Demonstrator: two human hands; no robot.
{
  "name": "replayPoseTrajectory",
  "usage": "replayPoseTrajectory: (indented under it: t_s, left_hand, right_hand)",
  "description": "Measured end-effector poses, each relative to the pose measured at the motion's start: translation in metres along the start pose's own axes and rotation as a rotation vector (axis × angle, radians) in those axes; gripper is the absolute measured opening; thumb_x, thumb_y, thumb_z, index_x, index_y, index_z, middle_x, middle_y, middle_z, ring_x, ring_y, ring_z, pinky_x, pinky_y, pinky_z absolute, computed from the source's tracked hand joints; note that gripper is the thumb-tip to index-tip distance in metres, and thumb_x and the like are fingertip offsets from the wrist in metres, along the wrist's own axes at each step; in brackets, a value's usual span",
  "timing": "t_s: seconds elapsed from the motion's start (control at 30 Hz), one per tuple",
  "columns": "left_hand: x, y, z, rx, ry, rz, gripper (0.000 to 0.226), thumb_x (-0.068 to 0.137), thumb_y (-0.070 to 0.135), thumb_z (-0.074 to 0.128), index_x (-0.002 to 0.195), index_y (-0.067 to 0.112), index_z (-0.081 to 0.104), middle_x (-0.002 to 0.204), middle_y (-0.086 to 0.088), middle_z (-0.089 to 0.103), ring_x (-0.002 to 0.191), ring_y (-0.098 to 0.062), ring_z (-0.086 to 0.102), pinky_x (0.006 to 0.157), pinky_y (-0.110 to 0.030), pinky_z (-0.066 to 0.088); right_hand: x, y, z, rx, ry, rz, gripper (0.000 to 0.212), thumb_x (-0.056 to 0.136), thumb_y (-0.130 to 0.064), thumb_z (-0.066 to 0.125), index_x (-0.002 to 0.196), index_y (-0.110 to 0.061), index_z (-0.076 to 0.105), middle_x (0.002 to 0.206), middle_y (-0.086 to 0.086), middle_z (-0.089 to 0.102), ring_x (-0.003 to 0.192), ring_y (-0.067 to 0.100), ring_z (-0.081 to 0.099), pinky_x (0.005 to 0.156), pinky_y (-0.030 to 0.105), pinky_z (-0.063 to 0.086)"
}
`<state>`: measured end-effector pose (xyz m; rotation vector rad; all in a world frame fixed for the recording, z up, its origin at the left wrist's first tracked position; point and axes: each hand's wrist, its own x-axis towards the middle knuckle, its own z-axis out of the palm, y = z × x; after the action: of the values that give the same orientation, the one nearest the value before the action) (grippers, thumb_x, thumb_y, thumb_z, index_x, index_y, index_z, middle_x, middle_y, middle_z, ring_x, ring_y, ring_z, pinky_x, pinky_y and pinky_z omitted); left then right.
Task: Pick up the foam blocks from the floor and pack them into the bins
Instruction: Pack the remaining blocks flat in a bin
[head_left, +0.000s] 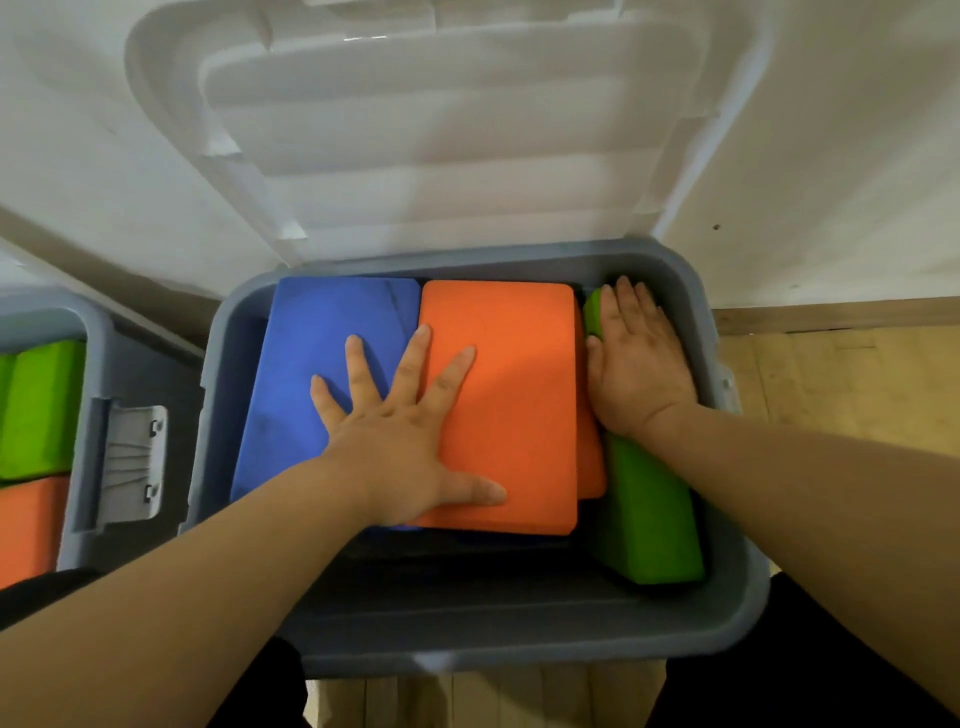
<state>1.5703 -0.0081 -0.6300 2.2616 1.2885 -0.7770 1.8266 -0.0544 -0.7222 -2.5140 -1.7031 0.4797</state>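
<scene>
A grey bin (519, 644) stands open in front of me with its white lid (441, 140) leaning back against the wall. Inside lie a blue foam block (306, 374) on the left, an orange foam block (514, 395) in the middle and a green foam block (649, 519) standing on edge along the right wall. My left hand (400, 436) presses flat with spread fingers across the blue and orange blocks. My right hand (639, 364) presses flat with straight fingers on top of the green block.
A second grey bin (88, 415) with a white latch stands at the left, holding green (36, 410) and orange (26, 525) blocks. The white wall is close behind. Wooden floor (841, 379) shows at the right.
</scene>
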Motion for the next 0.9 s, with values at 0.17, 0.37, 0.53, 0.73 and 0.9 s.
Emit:
replayPoseTrajectory:
  t_s: [0.17,0.37,0.53,0.73,0.9]
  left_hand:
    - [0.0,0.001,-0.001,-0.002,0.001,-0.009,0.131,0.051,0.102,0.049,0.133,0.062,-0.044,0.149,0.017,-0.053,0.138,-0.044,-0.047,0.11,-0.077,-0.016]
    - [0.002,0.002,0.0,0.0,0.024,-0.014,0.131,0.051,0.102,0.051,0.131,0.063,-0.045,0.15,0.018,-0.052,0.138,-0.042,-0.048,0.109,-0.075,-0.019]
    - [0.001,-0.002,0.006,-0.024,0.062,0.001,0.13,0.047,0.103,0.047,0.133,0.064,-0.041,0.152,0.02,-0.049,0.139,-0.039,-0.047,0.11,-0.073,-0.022]
    - [0.001,-0.008,0.016,-0.052,0.144,0.066,0.125,0.05,0.103,0.044,0.141,0.064,-0.032,0.158,0.021,-0.039,0.142,-0.04,-0.043,0.109,-0.073,-0.022]
    - [-0.011,-0.029,0.009,-0.573,0.308,0.184,0.087,0.063,0.081,0.061,0.143,0.066,0.032,0.165,0.027,0.01,0.156,-0.015,-0.012,0.121,-0.06,-0.013]
  right_hand:
    - [0.001,0.002,-0.002,0.016,-0.01,-0.007,0.068,0.108,-0.038,0.029,0.163,-0.008,0.0,0.171,0.012,-0.001,0.158,0.025,-0.003,0.128,0.039,-0.001]
    - [-0.001,0.007,0.002,0.082,0.082,-0.034,0.073,0.099,-0.044,0.022,0.162,-0.006,0.018,0.169,0.015,0.016,0.157,0.03,0.011,0.128,0.039,0.005]
    - [-0.002,0.01,0.005,0.15,0.126,-0.041,0.072,0.098,-0.045,0.024,0.16,-0.01,0.028,0.168,0.012,0.024,0.156,0.026,0.016,0.127,0.034,0.005]
    - [-0.009,0.006,-0.002,0.25,0.149,0.0,0.07,0.099,-0.053,0.026,0.161,-0.02,0.03,0.167,0.004,0.028,0.155,0.02,0.019,0.125,0.033,0.01]
    - [-0.027,-0.021,-0.028,0.646,0.17,0.221,0.064,0.102,-0.052,0.05,0.159,-0.028,0.034,0.162,0.002,0.038,0.149,0.023,0.033,0.121,0.038,0.025]
